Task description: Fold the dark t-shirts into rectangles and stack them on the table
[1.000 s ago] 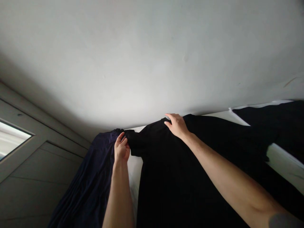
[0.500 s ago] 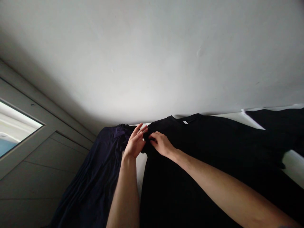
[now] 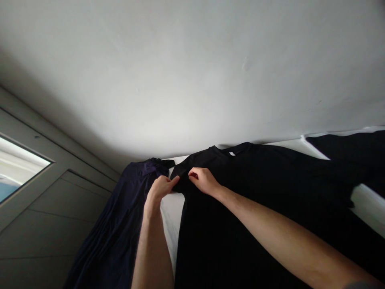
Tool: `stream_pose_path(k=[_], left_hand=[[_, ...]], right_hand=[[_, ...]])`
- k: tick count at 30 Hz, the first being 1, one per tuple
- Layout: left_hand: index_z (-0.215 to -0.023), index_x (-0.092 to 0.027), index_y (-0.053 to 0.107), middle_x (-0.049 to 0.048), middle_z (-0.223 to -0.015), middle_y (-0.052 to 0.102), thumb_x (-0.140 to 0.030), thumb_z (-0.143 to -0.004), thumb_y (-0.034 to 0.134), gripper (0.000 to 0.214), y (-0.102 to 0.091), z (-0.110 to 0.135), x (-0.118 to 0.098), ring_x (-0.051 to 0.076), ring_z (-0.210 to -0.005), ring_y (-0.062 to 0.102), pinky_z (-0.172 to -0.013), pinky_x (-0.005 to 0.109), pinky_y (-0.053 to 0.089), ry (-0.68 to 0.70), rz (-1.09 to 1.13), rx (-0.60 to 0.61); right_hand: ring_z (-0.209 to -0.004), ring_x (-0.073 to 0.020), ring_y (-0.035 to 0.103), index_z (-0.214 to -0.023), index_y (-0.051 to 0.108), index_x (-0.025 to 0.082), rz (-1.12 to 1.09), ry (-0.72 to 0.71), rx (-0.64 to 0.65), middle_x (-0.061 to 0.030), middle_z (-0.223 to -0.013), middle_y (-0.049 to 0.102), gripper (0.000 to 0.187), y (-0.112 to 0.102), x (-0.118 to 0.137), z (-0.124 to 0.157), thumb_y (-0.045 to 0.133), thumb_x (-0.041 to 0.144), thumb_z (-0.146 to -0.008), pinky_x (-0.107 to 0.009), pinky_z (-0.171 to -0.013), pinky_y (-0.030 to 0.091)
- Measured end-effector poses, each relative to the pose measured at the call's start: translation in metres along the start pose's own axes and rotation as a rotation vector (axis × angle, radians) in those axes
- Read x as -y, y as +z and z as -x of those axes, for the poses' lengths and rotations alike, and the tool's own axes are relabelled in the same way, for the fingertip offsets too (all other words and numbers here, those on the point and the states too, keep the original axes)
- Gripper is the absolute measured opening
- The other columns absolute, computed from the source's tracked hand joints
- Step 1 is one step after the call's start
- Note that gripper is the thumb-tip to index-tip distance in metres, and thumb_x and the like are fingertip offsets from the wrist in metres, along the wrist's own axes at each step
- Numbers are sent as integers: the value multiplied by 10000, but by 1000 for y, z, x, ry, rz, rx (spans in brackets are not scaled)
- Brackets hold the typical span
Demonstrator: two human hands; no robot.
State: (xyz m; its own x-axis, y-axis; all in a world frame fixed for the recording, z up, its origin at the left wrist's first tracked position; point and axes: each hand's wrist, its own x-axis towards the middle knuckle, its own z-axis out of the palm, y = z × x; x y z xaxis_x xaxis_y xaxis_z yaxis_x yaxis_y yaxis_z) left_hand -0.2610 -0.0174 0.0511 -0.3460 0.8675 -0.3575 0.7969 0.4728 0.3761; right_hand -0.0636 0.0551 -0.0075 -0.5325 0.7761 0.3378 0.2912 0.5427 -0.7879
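Observation:
A black T-shirt (image 3: pixel 228 224) lies spread out, its neckline with a small white label (image 3: pixel 232 153) at the wall side. My left hand (image 3: pixel 162 185) is closed on the hem of its left-side sleeve, thumb on top and fingers hidden beneath the cloth. Just to the right, my right hand (image 3: pixel 203 179) has its fingertips pinched together at the same sleeve, near the shoulder. Between the two hands the sleeve cloth lies fairly flat.
A dark navy garment (image 3: pixel 111 224) lies rumpled on the left, hanging toward me. Another black garment (image 3: pixel 355 148) lies at the far right. A white surface (image 3: pixel 171 216) shows under the clothes. Behind is a pale wall (image 3: pixel 192 80), with a panelled door (image 3: pixel 66 200) at left.
My left hand has turned from fingers spread upward to a grip on the sleeve hem, moving slightly left and down. The sleeve, bunched before, is now flatter. My right hand has barely moved.

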Motion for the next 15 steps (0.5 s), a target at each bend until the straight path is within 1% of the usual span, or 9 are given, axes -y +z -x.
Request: stream_pose_path(k=[2,4,5,7,9,11,13,15], left_hand=[[-465,-209,537,20,-487,540,-760,-827,512,660,1,0,2,169,-522,539,-534,290,329,44,46,5],[-505,-203,536,-12,-496,497,-770,-753,587,621,3,-1,5,140,-508,469,-506,281,280,89,114,2],[-527,-201,538,-29,-504,476,-743,-710,645,582,5,-1,7,126,-509,435,-501,275,259,114,147,19],[-537,-201,515,-59,-507,421,-647,-630,743,510,6,-1,9,105,-511,372,-502,266,226,162,199,89],[-522,-206,456,-78,-512,368,-560,-602,766,477,7,-1,8,90,-520,327,-512,259,213,212,281,130],[-549,-208,442,-81,-542,364,-516,-625,734,431,7,0,6,88,-539,325,-525,247,230,259,427,81],[-617,-202,491,-73,-586,415,-486,-660,697,354,6,-1,5,93,-563,365,-542,234,272,292,572,2],[-680,-196,537,-63,-609,466,-438,-678,684,283,8,-3,6,102,-574,417,-556,229,314,287,640,-57]], right_hand=[[-678,-140,652,-826,711,192,-8,2,-8,-5,-758,718,137,0,-1,0,653,68,-841,-242,-646,433],[-668,-138,646,-819,709,191,-16,6,-12,-3,-745,713,135,0,-1,0,652,70,-839,-241,-638,428],[-665,-137,643,-816,708,191,-19,6,-15,-2,-741,711,136,0,-1,0,650,71,-839,-240,-635,426],[-662,-134,637,-810,705,193,-20,1,-21,1,-735,705,140,0,-1,0,643,71,-842,-240,-632,422],[-668,-133,630,-812,702,192,-18,-15,-33,1,-743,699,142,0,-2,0,635,71,-847,-241,-640,423],[-687,-134,621,-836,702,190,-13,-39,-67,-4,-774,690,122,0,-1,0,639,88,-856,-245,-657,435],[-711,-136,612,-867,705,190,-5,-71,-109,-11,-812,676,74,-2,-1,1,657,133,-871,-251,-679,452],[-724,-139,604,-882,709,191,22,-126,-87,-14,-828,664,42,-3,0,2,673,203,-899,-258,-696,463]])
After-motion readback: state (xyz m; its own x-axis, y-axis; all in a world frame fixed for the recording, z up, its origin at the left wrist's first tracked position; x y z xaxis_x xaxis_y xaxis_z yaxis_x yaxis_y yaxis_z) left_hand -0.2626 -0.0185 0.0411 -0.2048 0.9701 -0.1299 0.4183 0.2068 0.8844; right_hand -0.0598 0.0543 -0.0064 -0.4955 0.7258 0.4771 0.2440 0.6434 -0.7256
